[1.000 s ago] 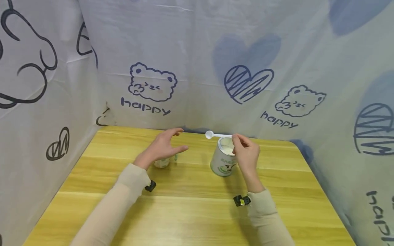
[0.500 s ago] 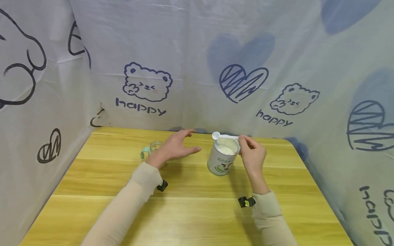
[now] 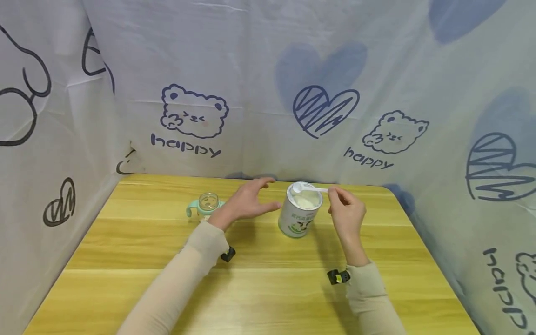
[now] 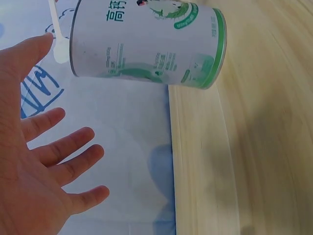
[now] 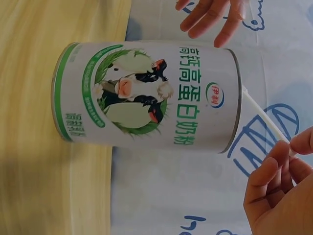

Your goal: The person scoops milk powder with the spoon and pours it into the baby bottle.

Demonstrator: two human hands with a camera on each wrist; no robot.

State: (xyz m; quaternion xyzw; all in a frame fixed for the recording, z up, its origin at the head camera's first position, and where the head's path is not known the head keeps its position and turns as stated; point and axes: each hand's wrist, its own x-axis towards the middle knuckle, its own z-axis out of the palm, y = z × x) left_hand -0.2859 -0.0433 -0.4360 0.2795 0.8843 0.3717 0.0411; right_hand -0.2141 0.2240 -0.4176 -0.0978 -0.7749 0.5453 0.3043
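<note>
A white milk powder can (image 3: 295, 221) with a cow picture stands upright on the table, its top uncovered and pale powder inside. My right hand (image 3: 348, 211) pinches the handle end of a white measuring spoon (image 3: 311, 188), held level from the right. The spoon's bowl is over the can's mouth, near the left part of the rim; in the left wrist view it shows just beyond the rim. My left hand (image 3: 251, 200) is left of the can, its fingers (image 4: 73, 166) spread and holding nothing, the thumb close to the can's side.
A clear bottle (image 3: 208, 201) with mint-green handles and an uncovered mouth stands left of the can, partly hidden by my left wrist. The wooden table (image 3: 276, 288) ends at the back against a printed white curtain (image 3: 259, 130).
The spoon has gone from above the can down to its mouth. My left hand has moved right, closer to the can, uncovering the bottle. The head view has shifted slightly.
</note>
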